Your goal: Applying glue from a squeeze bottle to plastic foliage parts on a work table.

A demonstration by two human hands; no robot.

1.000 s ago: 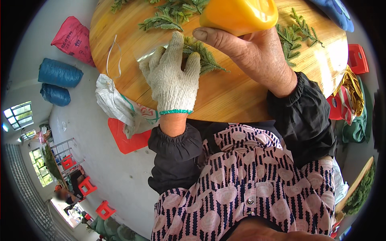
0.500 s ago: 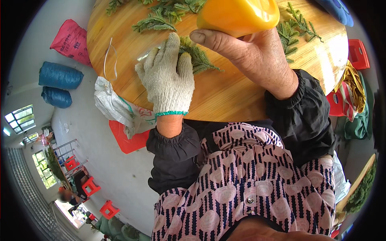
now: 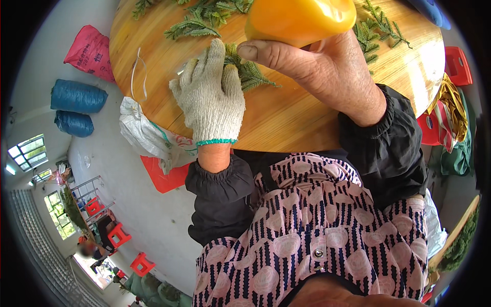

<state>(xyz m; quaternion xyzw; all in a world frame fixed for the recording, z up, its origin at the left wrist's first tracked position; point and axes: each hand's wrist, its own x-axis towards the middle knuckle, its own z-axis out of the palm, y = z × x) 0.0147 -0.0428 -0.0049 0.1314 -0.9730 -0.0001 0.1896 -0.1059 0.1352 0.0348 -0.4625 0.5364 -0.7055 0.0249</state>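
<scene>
Sprigs of feathery green foliage lie on the round wooden tabletop, the nearest one slanting from under the gloved fingers toward the lower right. Pressing flat on it, the left hand wears a knitted off-white cotton glove with a teal cuff, fingers together. Bare, the right hand grips a smooth, glossy orange-yellow object raised above the table, thumb along its underside. More sprigs scatter beyond. Pale woven sacks hang off the table's edge; pink and blue sacks and red plastic stools sit on the grey floor.
</scene>
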